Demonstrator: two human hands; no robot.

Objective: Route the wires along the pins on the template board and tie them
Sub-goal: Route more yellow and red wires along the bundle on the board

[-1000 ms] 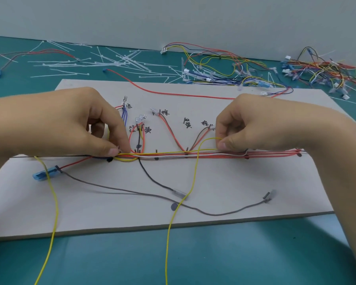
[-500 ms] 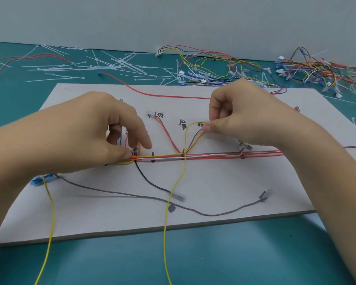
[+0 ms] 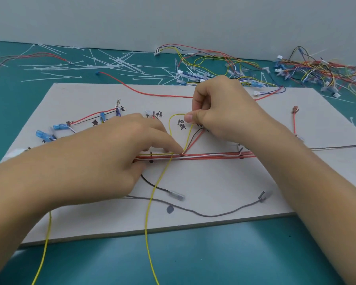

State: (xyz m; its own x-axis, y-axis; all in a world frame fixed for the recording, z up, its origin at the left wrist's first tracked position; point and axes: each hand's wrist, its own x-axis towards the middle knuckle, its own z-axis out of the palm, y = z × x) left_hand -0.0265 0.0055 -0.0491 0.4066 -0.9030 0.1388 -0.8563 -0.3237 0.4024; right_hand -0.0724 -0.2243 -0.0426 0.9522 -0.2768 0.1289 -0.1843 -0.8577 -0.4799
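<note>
A grey template board [image 3: 224,188] lies on the teal table. Across its middle runs a bundle of red, white and yellow wires [image 3: 212,156] along small black pins. A yellow wire [image 3: 152,194] rises from the table's front edge, loops up above the bundle and comes back down to a pin. My right hand [image 3: 220,112] pinches the top of that yellow loop between thumb and forefinger. My left hand [image 3: 119,157] lies on the board with a fingertip pressing the bundle at the pin where the yellow wire bends; its other fingers are partly hidden.
Loose grey [image 3: 214,213] and black [image 3: 154,185] wires lie on the board's near half. Blue terminals [image 3: 43,135] sit at the board's left. White cable ties [image 3: 103,64] are scattered on the table behind; tangled wire harnesses [image 3: 321,70] pile up at the back right.
My left hand slid right along the bundle to the pin under the loop. My right hand lifted the yellow wire up and away from the bundle, making a taller loop.
</note>
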